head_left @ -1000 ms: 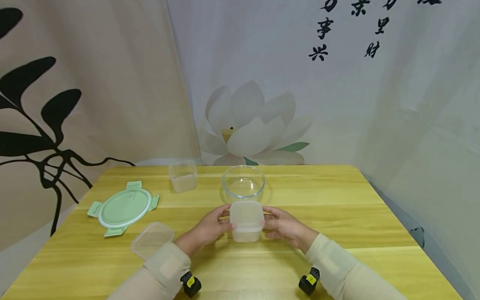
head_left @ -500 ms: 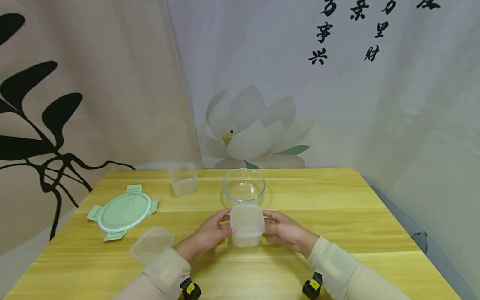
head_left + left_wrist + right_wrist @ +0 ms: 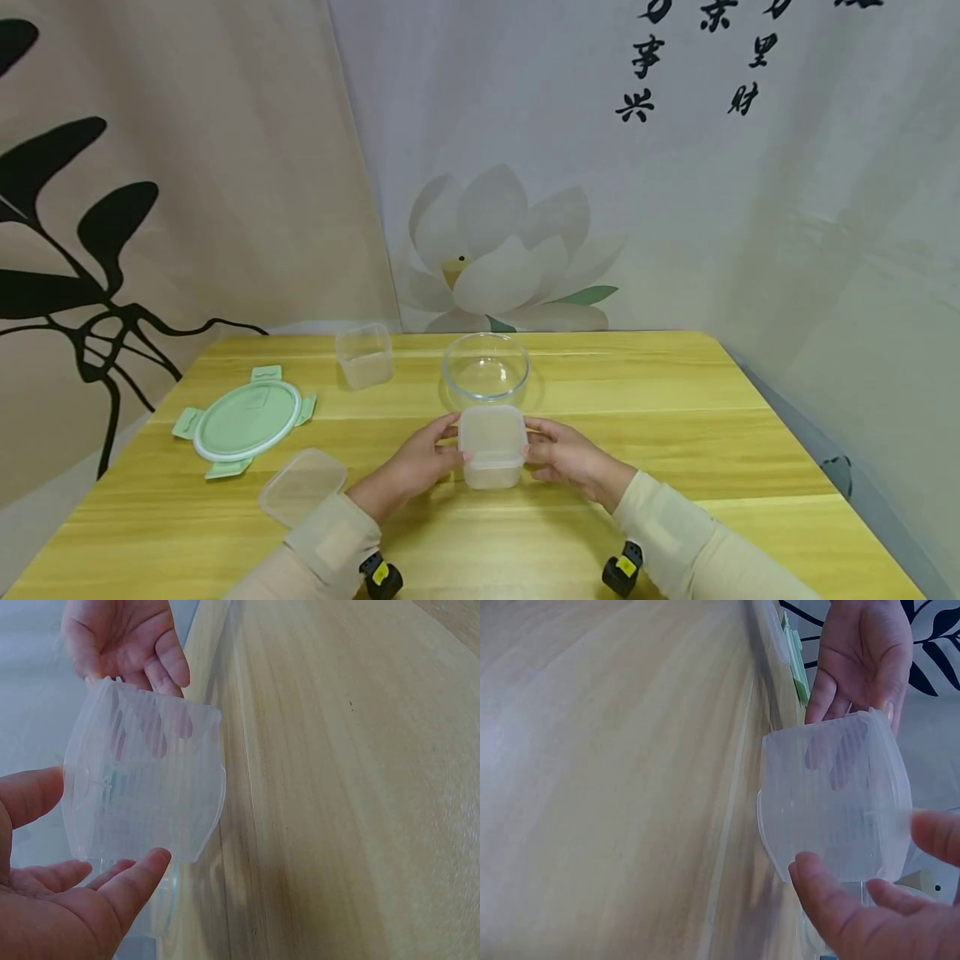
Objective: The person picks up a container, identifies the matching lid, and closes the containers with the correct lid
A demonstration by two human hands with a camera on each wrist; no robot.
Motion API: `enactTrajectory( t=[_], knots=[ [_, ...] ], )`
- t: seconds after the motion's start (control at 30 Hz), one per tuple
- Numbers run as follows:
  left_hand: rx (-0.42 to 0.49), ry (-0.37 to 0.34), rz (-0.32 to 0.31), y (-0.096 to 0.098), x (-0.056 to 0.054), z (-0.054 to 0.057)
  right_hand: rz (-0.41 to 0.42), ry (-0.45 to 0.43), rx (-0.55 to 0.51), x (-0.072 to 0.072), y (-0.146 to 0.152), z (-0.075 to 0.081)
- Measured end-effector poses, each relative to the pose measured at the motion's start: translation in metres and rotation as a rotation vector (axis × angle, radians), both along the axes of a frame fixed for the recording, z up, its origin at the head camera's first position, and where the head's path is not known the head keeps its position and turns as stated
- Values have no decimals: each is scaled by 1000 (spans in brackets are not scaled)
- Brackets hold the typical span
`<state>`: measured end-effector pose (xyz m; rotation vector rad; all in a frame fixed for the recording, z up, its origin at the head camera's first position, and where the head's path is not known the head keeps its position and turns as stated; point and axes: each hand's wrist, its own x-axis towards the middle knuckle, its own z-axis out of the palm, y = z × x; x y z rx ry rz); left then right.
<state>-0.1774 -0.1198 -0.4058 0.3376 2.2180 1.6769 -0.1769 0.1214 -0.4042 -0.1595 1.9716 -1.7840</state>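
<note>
A small translucent plastic food container (image 3: 492, 447) with a frosted top is held up between both hands, its top tilted toward me. My left hand (image 3: 420, 458) grips its left side, thumb at the near edge and fingers spread along the wall. On the opposite side my right hand (image 3: 573, 458) holds it in the same way. Both wrist views show the container's see-through body (image 3: 146, 776) with fine ribs, fingertips pressed at its edges. Directly behind it stands a round clear glass bowl (image 3: 486, 393), its near side partly hidden by the container.
A round green lid (image 3: 251, 421) with flap clips lies at the left of the wooden table (image 3: 675, 400). Near my left sleeve lies a translucent square lid (image 3: 303, 486). An uncovered translucent square container (image 3: 365, 357) stands at the back. Printed curtain (image 3: 525, 125) hangs behind.
</note>
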Motion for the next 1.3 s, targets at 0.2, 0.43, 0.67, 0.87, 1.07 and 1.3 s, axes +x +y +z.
enactTrajectory(
  t=[0.2,0.43,0.67,0.87,1.07,1.3],
  knots=[
    [-30,-8,37,2,1,1,-11,31,50,5,0,1],
    [-25,-13,76,3,4,-1,-54,61,142,10,0,1],
    [59,-84,56,4,9,-6,-87,23,182,13,3,-3],
    [72,-120,83,4,15,-9,-97,19,190,16,3,-4],
    [51,-139,118,4,20,-9,-83,21,197,20,3,-4],
    [50,-149,137,7,23,-8,-44,12,172,22,3,-3]
  ],
)
